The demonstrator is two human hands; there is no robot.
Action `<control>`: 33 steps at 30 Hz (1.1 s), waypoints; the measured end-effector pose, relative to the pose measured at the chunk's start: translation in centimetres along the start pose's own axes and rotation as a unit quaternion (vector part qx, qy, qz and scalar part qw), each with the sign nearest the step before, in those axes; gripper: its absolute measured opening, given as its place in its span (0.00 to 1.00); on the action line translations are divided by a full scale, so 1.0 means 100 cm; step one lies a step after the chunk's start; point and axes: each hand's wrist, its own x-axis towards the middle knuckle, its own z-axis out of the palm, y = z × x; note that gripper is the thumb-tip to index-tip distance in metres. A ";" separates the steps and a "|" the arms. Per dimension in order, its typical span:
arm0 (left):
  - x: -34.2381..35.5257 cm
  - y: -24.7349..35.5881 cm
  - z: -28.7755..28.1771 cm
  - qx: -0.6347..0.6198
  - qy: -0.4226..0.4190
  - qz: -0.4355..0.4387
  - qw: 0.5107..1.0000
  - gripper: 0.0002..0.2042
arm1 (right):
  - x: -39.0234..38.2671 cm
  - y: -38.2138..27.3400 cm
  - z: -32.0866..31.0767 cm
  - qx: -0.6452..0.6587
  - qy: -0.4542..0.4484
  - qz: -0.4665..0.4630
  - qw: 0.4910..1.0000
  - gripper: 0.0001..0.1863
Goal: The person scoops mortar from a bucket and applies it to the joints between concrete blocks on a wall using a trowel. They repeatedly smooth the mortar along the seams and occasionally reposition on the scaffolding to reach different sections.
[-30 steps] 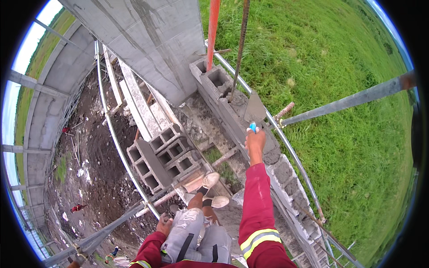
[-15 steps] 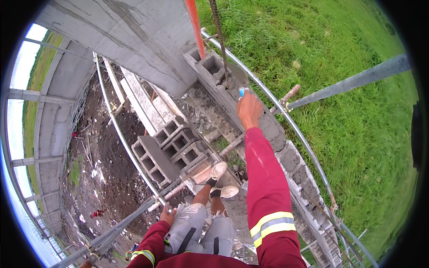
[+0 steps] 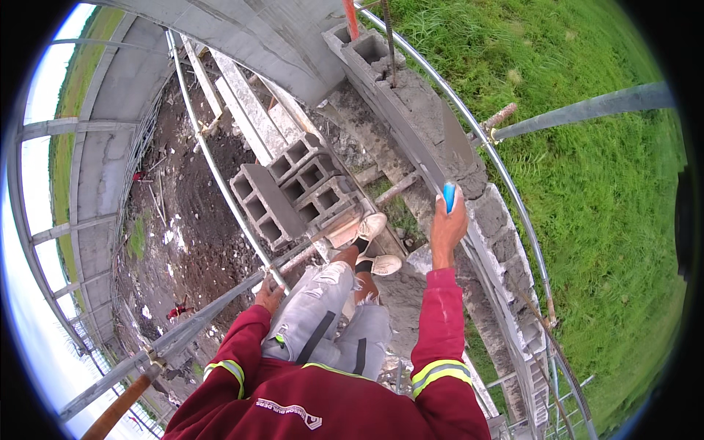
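My right hand (image 3: 448, 224) grips a trowel by its blue handle (image 3: 449, 196), at the inner side of a row of grey hollow blocks (image 3: 389, 103) topped with wet mortar (image 3: 458, 150). My left hand (image 3: 268, 296) is closed on a light metal pipe (image 3: 220, 176) beside my leg. A stack of loose hollow blocks (image 3: 264, 209) lies on the planks near my shoes (image 3: 369, 229). A rebar (image 3: 390, 51) and an orange pipe (image 3: 350, 18) stand up from the block row.
A concrete column (image 3: 271, 37) rises ahead, with long planks (image 3: 242, 117) beside it. Scaffold tubes (image 3: 572, 112) run along both sides, high above grass (image 3: 587, 220) and dirt (image 3: 191, 242). A person in red (image 3: 176, 312) is far below at left.
My right hand with the trowel has come back toward me, from the mortared top near the rebar down along the block row. The view has tilted; my left hand stays on the pipe.
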 end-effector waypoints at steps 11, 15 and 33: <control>-0.023 0.350 0.005 0.029 -0.021 0.343 0.939 0.37 | -0.328 0.226 -0.043 0.044 -0.092 0.265 0.959 0.20; 0.017 0.411 0.071 0.139 -0.134 0.392 0.899 0.38 | -0.417 0.302 -0.005 0.036 -0.040 0.422 0.905 0.20; 0.261 0.321 0.249 0.761 -0.324 0.349 0.440 0.30 | -0.532 0.341 0.374 0.331 0.365 0.795 0.353 0.15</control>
